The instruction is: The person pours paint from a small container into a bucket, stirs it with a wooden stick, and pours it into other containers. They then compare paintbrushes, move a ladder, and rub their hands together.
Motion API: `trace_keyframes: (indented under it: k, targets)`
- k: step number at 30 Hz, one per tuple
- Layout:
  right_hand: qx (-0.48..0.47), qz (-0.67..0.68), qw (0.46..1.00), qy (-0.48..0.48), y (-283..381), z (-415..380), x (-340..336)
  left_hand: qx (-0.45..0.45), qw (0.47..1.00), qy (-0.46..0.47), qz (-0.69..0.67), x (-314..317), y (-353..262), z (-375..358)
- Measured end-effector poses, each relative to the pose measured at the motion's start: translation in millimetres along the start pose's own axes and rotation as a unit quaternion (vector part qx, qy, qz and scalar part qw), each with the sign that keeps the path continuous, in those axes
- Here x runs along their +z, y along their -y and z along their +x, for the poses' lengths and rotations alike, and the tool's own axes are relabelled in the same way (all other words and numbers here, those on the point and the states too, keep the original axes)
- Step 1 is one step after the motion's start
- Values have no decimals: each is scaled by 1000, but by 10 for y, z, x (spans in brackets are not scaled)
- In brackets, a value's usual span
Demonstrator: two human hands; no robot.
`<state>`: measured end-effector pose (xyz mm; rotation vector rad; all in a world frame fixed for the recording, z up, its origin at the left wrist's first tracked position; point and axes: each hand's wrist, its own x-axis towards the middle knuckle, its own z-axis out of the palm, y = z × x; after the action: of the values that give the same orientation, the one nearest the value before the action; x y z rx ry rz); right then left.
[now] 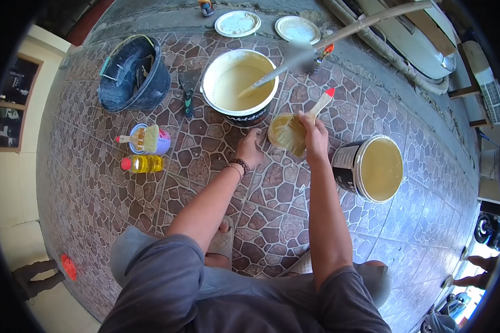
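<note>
My right hand [315, 136] is closed round a paintbrush [320, 104] with a pale handle and a red tip. Its bristles [296, 140] point down at a small clear tub [279, 125] that has pale yellow paint in it. Low by the base of a white-rimmed paint bucket [210, 97] is my left hand [250, 150], fingers loosely apart and nothing seen in them. Cream paint [228, 83] fills part of that bucket, and a long wooden stick [347, 34] leans out of it to the upper right.
At right stands a second paint bucket [347, 166]. On the left are a dark bucket [150, 91], a paint can [162, 143] with a brush [148, 139] across it, a bottle of yellow liquid [148, 164] and a scraper [188, 103]. Two lids [237, 24] lie at the back.
</note>
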<state>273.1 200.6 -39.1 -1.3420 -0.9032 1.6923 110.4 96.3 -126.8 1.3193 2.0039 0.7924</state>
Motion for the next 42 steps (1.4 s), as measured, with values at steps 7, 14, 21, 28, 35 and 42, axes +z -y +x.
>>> trace_keyframes:
  k: [7,14,21,28,35,42]
  targets:
    - [-44,-39,997,52,210,50,-96,-21,1000,15,-1,-56,30,-88]
    - [-157,-364,917,-39,-142,38,94,-43,998,29,-31,14,-14,5]
    - [-136,-305,942,-37,-148,64,109,27,1000,10,0,10,-162,-68]
    - [-92,-149,982,68,-182,155,26,59,996,-3,-68,91,-388,15]
    - [-217,-358,908,-34,-198,117,85,103,990,-59,-81,319,-295,170]
    - [14,-92,981,169,-156,179,43,171,979,-75,85,443,-57,177]
